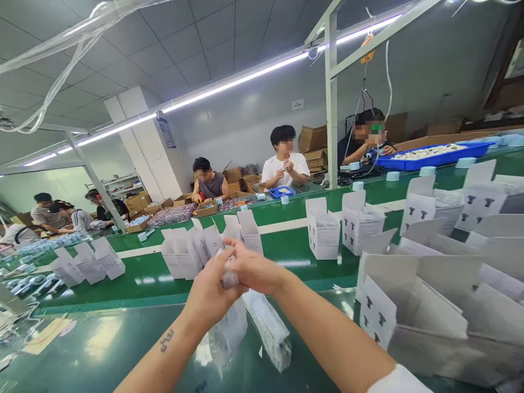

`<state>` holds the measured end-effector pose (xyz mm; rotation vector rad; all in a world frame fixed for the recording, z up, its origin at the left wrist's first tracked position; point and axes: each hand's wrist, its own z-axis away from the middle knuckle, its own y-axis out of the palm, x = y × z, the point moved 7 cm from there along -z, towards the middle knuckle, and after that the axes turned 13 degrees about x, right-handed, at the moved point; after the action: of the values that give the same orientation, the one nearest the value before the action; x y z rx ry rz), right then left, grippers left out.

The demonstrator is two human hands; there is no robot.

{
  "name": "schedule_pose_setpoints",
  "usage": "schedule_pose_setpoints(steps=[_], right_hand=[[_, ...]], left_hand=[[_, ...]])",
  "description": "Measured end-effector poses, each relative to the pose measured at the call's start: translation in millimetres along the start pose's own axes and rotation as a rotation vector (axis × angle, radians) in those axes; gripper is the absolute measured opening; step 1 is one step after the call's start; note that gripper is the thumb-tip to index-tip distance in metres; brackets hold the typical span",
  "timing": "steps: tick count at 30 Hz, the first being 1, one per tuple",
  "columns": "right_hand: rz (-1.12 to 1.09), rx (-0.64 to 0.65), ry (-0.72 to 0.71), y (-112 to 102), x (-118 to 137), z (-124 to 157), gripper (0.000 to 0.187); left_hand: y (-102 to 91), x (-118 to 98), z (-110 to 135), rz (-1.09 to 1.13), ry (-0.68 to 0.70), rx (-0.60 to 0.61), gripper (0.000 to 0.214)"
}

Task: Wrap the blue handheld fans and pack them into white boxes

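Observation:
My left hand (pixel 210 295) and my right hand (pixel 254 268) meet in the middle of the view, above the green table (pixel 123 338). Both are closed on the tops of clear plastic bags (pixel 268 327) with small contents, which hang down below my fingers. A second bag (pixel 227 333) dangles under my left hand. Just beyond my hands stand several open white cartons (pixel 192 251) on the green conveyor belt (pixel 286 240).
More open white cartons (pixel 323 234) stand along the belt and crowd the right foreground (pixel 421 311). A blue tray (pixel 434 155) of parts sits at the far right. Several people sit working on the far side. A metal post (pixel 331 103) rises mid-belt.

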<state>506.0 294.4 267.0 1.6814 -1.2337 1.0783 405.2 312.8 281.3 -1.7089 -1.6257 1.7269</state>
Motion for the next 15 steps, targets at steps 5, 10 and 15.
schedule_pose_setpoints(steps=[5, 10, 15], right_hand=[[0.469, -0.442, -0.076, -178.5, -6.6, -37.2, 0.054], [0.629, -0.221, 0.239, -285.0, -95.2, -99.1, 0.078], [0.574, -0.211, 0.232, -332.3, -140.1, -123.2, 0.079]], left_hand=[[-45.2, 27.6, -107.8, -0.097, -0.023, -0.053, 0.014], [-59.8, 83.1, -230.4, 0.420, -0.101, -0.294, 0.020], [-19.4, 133.5, -316.5, 0.509, -0.095, -0.293, 0.013]])
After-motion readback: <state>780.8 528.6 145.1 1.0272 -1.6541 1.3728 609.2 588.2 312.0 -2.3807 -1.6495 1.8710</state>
